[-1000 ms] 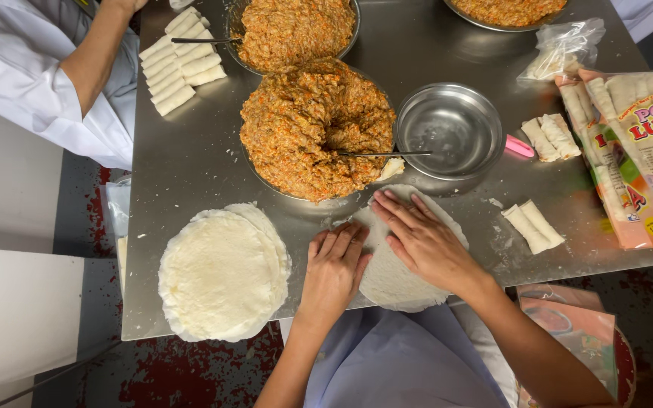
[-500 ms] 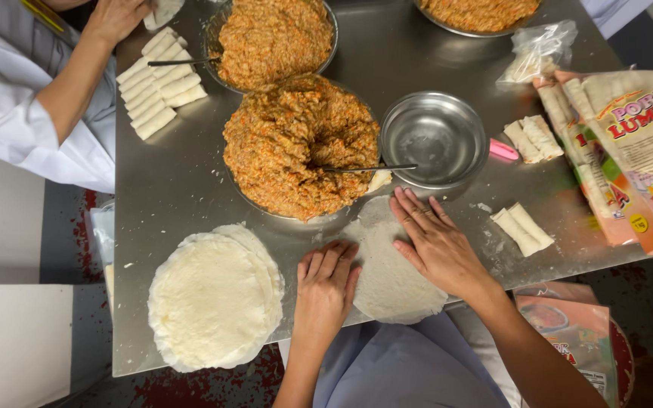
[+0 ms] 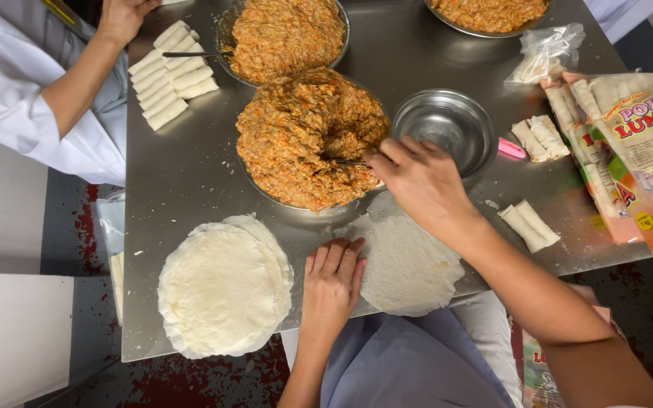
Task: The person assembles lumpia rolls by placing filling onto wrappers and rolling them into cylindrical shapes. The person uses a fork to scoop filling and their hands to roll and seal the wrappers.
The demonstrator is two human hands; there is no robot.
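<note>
My left hand point(image 3: 332, 285) lies flat on the near left edge of a single round white wrapper point(image 3: 410, 264) spread on the steel table point(image 3: 198, 174). My right hand point(image 3: 416, 181) reaches over that wrapper to the big mound of orange minced filling point(image 3: 307, 136) in a metal bowl, its fingers closed on the handle of a utensil point(image 3: 348, 161) stuck in the filling. A stack of round wrappers point(image 3: 224, 287) sits to the left of my left hand.
An empty metal bowl point(image 3: 444, 125) stands right of the filling. Two more bowls of filling point(image 3: 285, 34) point(image 3: 493, 13) sit at the far side. Rolled pieces point(image 3: 169, 75) point(image 3: 529, 224) point(image 3: 540, 137) lie about. Printed packets point(image 3: 636, 151) lie at right. Another person's arm point(image 3: 88, 68) is at top left.
My right hand lifted off the wrapper and moved up to the filling, taking hold of the utensil. My left hand stayed on the wrapper's edge.
</note>
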